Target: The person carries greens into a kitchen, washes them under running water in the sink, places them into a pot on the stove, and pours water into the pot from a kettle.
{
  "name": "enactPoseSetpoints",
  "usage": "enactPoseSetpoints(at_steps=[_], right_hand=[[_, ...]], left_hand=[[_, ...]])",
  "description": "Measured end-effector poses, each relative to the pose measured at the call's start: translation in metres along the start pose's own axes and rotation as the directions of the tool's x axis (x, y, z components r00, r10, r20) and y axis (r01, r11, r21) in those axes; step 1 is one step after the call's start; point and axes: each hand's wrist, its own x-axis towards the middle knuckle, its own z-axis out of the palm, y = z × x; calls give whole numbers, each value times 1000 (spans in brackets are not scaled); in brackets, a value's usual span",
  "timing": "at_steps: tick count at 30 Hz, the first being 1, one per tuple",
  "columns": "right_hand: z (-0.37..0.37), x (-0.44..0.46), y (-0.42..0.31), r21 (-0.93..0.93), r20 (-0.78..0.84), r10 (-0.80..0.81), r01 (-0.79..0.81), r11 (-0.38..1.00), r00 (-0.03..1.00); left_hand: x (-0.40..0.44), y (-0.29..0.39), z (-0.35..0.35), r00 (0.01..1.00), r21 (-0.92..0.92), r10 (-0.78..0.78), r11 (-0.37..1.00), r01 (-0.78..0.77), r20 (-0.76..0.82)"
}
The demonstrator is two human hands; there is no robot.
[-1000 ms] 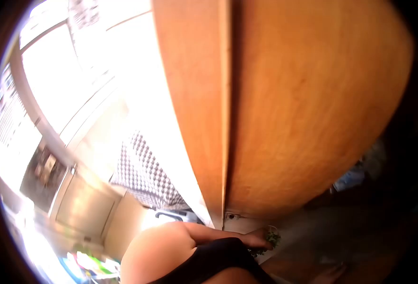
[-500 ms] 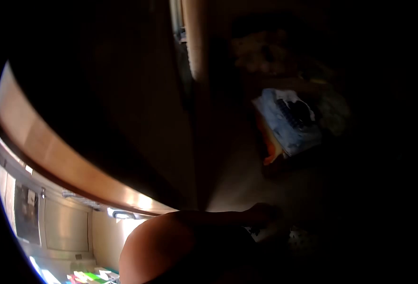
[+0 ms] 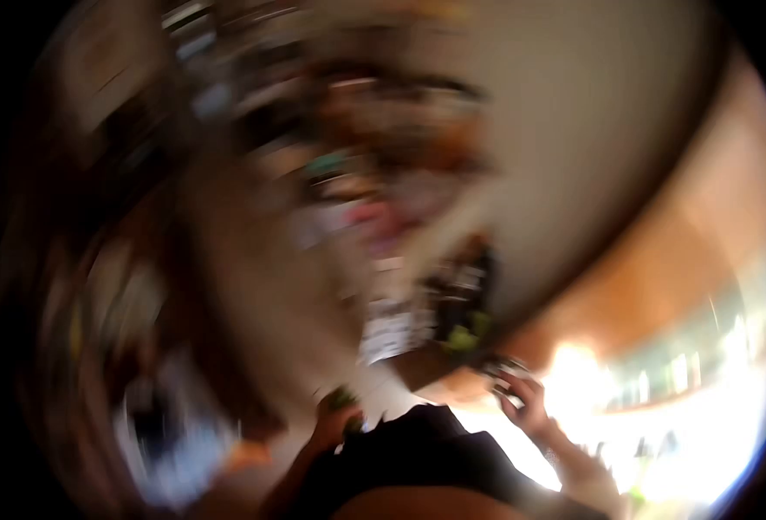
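Motion smears the head view. My left hand (image 3: 335, 420) is low, left of the dark clothing on my body, with its fingers closed round a small green leafy thing (image 3: 341, 399). On the other side, my right hand (image 3: 522, 400) is raised in front of the bright area. Its fingers are bent round a dark object (image 3: 506, 368) with light parts, too blurred to name.
Blurred items (image 3: 383, 217) in pink, white and brown lie ahead. A pale blue and white pile (image 3: 175, 442) is at the lower left. On the right an orange-brown wooden surface (image 3: 660, 277) curves beside a pale wall (image 3: 574, 130).
The view has swung from a wooden panel, through a dark space, to a cluttered room. My right hand now shows clearly at the right, and the bright area has shifted from left to right.
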Motion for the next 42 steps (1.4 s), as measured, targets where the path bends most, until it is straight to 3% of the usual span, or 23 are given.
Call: enactPoseSetpoints(at_steps=[2, 3, 4, 5, 7, 9, 10, 11, 12, 13, 14, 15, 17, 20, 26, 29, 33, 34, 35, 39, 40, 41, 42], right_hand=[[-3, -14, -6, -19, -47, -100, 99, 995, 994], [-10, -13, -9, -57, -94, -176, 171, 984, 980], [-9, -27, -11, -120, -110, -148, 135, 984, 983], [-3, -24, -16, -174, -172, -106, 76, 982, 979], [-2, -32, -32, -341, -252, -100, 9, 940, 963], [-13, -72, -30, -455, -307, -113, -42, 890, 945], [-24, -88, -29, -452, -314, -70, -84, 888, 947], [-35, -115, -17, -487, -358, -46, -144, 861, 933], [-42, -147, -6, -460, -404, 117, -312, 831, 907], [-52, -184, 6, -417, -446, 270, -465, 781, 853], [-58, -225, 24, -341, -517, 444, -652, 678, 732], [-59, -285, 50, -236, -565, 594, -802, 548, 572], [-82, -379, 63, 6, -610, 776, -979, 204, 158], [-78, -483, 54, 269, -662, 710, -960, -74, -240], [-78, -585, 33, 430, -605, 589, -842, -325, -536], [-84, -619, 42, 540, -618, 476, -778, -322, -626], [-93, -674, 54, 664, -558, 390, -676, -321, -733], [-100, -686, 55, 688, -546, 368, -654, -314, -752], [-109, -700, 49, 726, -525, 343, -620, -298, -779], [-156, -761, 10, 815, -547, 45, -544, -201, -836], [-165, -775, 1, 857, -503, -45, -491, -156, -863], [-173, -790, -10, 844, -532, -138, -510, -168, -835], [-195, -807, -25, 856, -517, -216, -492, -161, -829]], left_hand=[[12, 17, -8, 894, -451, -437, 781, 433, 101], [21, 30, 1, 845, -548, -497, 660, 514, 195], [18, 17, 9, 855, -449, -363, 736, 506, 369], [29, -1, 21, 844, -406, -358, 756, 513, 399], [34, -3, 56, 704, -271, -590, 657, 703, 396], [75, 72, 76, 531, 55, -384, 844, 533, 755], [72, 83, 94, 543, 36, -455, 789, 614, 706], [79, 91, 118, 508, 16, -353, 832, 555, 786], [85, 88, 135, 454, -10, -250, 867, 498, 855], [88, 93, 153, 392, -42, -153, 895, 445, 907], [86, 99, 175, 472, -120, -101, 902, 414, 876], [78, 64, 222, 574, -246, 166, 967, 63, 802], [90, 136, 263, 410, -142, 49, 969, 200, 911], [98, 160, 332, 276, -132, 56, 956, 264, 959], [92, 224, 458, 130, -128, 111, 982, 135, 985], [81, 294, 520, 99, -347, 338, 933, 96, 936], [63, 371, 636, -201, -255, 285, 953, 163, 937], [33, 408, 649, 0, -153, 158, 956, 249, 987], [23, 430, 680, -121, -285, 325, 921, 265, 938], [-53, 555, 759, -236, -144, 214, 948, 282, 948], [-68, 578, 789, -395, -184, 243, 966, 180, 886], [-91, 598, 812, -378, -181, 228, 971, 154, 897], [-116, 621, 840, -463, -196, 245, 969, 152, 852]])
